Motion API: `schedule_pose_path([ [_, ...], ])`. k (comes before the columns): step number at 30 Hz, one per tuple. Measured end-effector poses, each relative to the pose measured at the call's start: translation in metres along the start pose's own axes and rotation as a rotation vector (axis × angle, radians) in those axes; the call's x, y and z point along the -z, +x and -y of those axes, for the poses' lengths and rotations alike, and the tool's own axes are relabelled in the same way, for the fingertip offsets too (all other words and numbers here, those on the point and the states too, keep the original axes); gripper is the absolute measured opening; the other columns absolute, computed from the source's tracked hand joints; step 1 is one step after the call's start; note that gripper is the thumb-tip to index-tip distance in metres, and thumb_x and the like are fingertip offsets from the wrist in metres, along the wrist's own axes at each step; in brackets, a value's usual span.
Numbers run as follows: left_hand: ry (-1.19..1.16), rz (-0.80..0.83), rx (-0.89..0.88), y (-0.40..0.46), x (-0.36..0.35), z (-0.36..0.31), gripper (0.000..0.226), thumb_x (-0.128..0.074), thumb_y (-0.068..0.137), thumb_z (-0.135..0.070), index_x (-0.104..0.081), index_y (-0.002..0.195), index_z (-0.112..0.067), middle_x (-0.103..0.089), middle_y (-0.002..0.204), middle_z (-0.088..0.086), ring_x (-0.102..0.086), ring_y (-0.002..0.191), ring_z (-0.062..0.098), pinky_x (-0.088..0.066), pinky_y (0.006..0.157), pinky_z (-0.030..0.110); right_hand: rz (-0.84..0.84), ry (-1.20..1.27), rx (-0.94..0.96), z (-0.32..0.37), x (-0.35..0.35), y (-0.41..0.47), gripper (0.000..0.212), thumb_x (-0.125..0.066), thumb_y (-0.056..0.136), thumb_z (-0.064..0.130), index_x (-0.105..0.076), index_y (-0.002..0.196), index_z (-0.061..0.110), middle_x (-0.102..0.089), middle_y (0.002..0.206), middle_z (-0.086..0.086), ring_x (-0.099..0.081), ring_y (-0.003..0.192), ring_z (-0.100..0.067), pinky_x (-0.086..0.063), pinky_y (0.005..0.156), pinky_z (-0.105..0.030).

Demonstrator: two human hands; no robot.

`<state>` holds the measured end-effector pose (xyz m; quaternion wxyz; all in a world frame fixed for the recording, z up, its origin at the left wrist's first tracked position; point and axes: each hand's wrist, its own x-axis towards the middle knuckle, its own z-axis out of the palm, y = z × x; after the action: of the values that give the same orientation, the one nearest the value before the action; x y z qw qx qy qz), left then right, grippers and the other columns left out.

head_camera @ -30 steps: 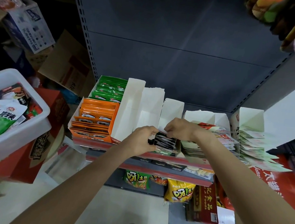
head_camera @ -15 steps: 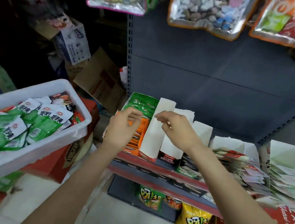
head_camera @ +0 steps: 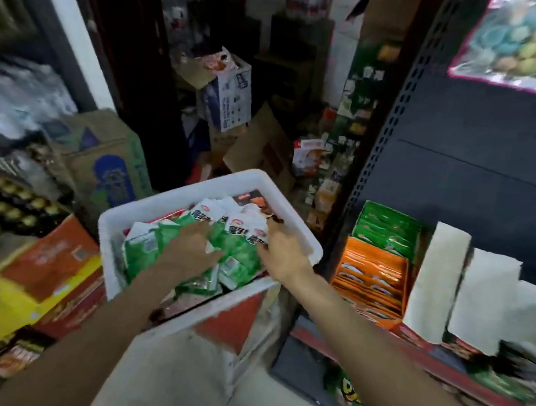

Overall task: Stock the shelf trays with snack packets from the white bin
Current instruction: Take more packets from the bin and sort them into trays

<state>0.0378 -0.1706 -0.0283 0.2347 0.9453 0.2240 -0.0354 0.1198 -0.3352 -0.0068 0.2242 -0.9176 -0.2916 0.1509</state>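
both hands are down inside the white bin (head_camera: 302, 238), pressed into a heap of green and white snack packets (head_camera: 237, 252). the left hand (head_camera: 189, 250) lies palm down on the pile with fingers spread and slightly curled; whether it has actually closed on a packet cannot be told. the right hand (head_camera: 283, 249) reaches in at the bin's right side, its fingertips buried among the packets, and its grip is likewise hidden. the bin sits on stacked red cartons (head_camera: 63, 256), just left of the shelf upright (head_camera: 378, 148), and looks well filled, with darker packets showing toward the back. to the right, on the shelf, a green tray (head_camera: 387, 228) at the back holds green packets standing in a row, and an orange tray (head_camera: 373, 278) in front of it is packed with orange packets. beside them stand white card dividers (head_camera: 436, 278), with trays further right too blurred to read. judging by the full bin, a good deal of stocking is left, and this looks like gathering the next handful.
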Motion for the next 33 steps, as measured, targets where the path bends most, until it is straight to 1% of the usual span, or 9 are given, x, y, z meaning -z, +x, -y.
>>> schedule_pose_path([
  [2, 0.112, 0.155, -0.052, 0.003, 0.003, 0.023, 0.076, -0.06, 0.088, -0.045, -0.025, 0.149, -0.014, -0.017, 0.157, 0.004, -0.021, 0.142, 0.021, -0.025, 0.113, 0.033, 0.105, 0.014, -0.152, 0.014, -0.02, 0.013, 0.058, -0.048, 0.097, 0.028, -0.025, 0.142, 0.001, -0.037, 0.14, -0.019, -0.039, 0.128, -0.036, -0.041, 0.096, -0.041],
  [5, 0.146, 0.254, -0.155, 0.001, 0.006, 0.039, 0.088, -0.063, 0.086, -0.047, -0.012, 0.152, -0.02, 0.0, 0.16, -0.001, -0.003, 0.146, 0.019, -0.012, 0.116, 0.037, 0.211, -0.097, -0.259, 0.026, -0.045, 0.023, 0.078, -0.047, 0.097, 0.04, -0.006, 0.149, 0.0, -0.006, 0.155, -0.02, -0.006, 0.144, -0.034, -0.022, 0.114, -0.043],
  [9, 0.0, 0.188, -0.157, 0.0, 0.011, 0.045, 0.098, -0.073, 0.077, -0.042, -0.016, 0.151, -0.011, -0.013, 0.158, 0.006, -0.012, 0.144, 0.022, -0.014, 0.116, 0.036, 0.211, -0.167, -0.191, 0.026, -0.051, 0.031, 0.083, -0.053, 0.094, 0.039, -0.003, 0.151, 0.006, 0.009, 0.158, -0.016, 0.008, 0.146, -0.029, -0.009, 0.119, -0.039],
  [12, 0.046, 0.138, -0.116, 0.002, 0.009, 0.047, 0.096, -0.077, 0.072, -0.044, -0.029, 0.146, -0.007, -0.031, 0.148, 0.014, -0.023, 0.138, 0.026, -0.022, 0.113, 0.036, 0.18, -0.151, -0.151, 0.02, -0.042, 0.036, 0.075, -0.063, 0.089, 0.027, -0.021, 0.15, 0.019, 0.007, 0.157, -0.015, -0.001, 0.146, -0.029, -0.012, 0.117, -0.032],
  [16, 0.075, 0.073, -0.002, 0.011, 0.006, 0.042, 0.082, -0.08, 0.07, -0.041, -0.043, 0.134, -0.006, -0.049, 0.13, 0.016, -0.04, 0.126, 0.03, -0.036, 0.101, 0.036, 0.04, -0.058, -0.31, 0.024, -0.038, 0.037, 0.08, -0.074, 0.08, 0.025, -0.028, 0.145, 0.024, -0.021, 0.141, -0.019, -0.023, 0.131, -0.036, -0.028, 0.109, -0.039],
  [20, -0.347, -0.066, -0.012, 0.021, 0.022, 0.031, 0.03, -0.072, 0.082, -0.019, -0.062, 0.104, -0.001, -0.059, 0.089, 0.008, -0.059, 0.094, 0.025, -0.043, 0.078, 0.027, -0.166, 0.153, -0.231, 0.021, -0.039, 0.03, 0.073, -0.066, 0.082, -0.001, -0.033, 0.142, 0.021, -0.044, 0.129, -0.018, -0.054, 0.102, -0.031, -0.047, 0.089, -0.036],
  [24, -0.763, -0.168, 0.04, 0.028, 0.04, 0.012, 0.019, -0.071, 0.084, -0.018, -0.064, 0.087, 0.0, -0.059, 0.07, 0.001, -0.056, 0.073, 0.013, -0.045, 0.061, 0.014, -0.302, 0.354, -0.248, 0.015, -0.028, 0.021, 0.069, -0.051, 0.087, -0.009, -0.027, 0.145, 0.02, -0.06, 0.109, -0.009, -0.059, 0.083, -0.021, -0.047, 0.064, -0.025],
  [29, -1.156, -0.054, 0.145, 0.03, 0.037, -0.022, 0.013, -0.068, 0.086, -0.011, -0.059, 0.077, -0.01, -0.061, 0.071, -0.003, -0.057, 0.053, -0.001, -0.048, 0.046, 0.014, -0.268, 1.06, -0.435, 0.013, -0.002, 0.007, 0.038, -0.053, 0.087, -0.01, -0.056, 0.12, 0.008, -0.061, 0.105, -0.007, -0.061, 0.093, -0.021, -0.051, 0.071, -0.027],
  [33, -1.091, -0.138, 0.136, 0.032, 0.017, -0.054, 0.017, -0.072, 0.083, -0.018, -0.059, 0.084, -0.006, -0.067, 0.086, 0.01, -0.066, 0.08, 0.021, -0.055, 0.059, 0.028, -0.196, 1.243, -0.351, 0.005, 0.017, -0.014, 0.019, -0.054, 0.093, 0.006, -0.061, 0.111, 0.007, -0.066, 0.106, -0.011, -0.065, 0.093, -0.026, -0.054, 0.085, -0.04],
])
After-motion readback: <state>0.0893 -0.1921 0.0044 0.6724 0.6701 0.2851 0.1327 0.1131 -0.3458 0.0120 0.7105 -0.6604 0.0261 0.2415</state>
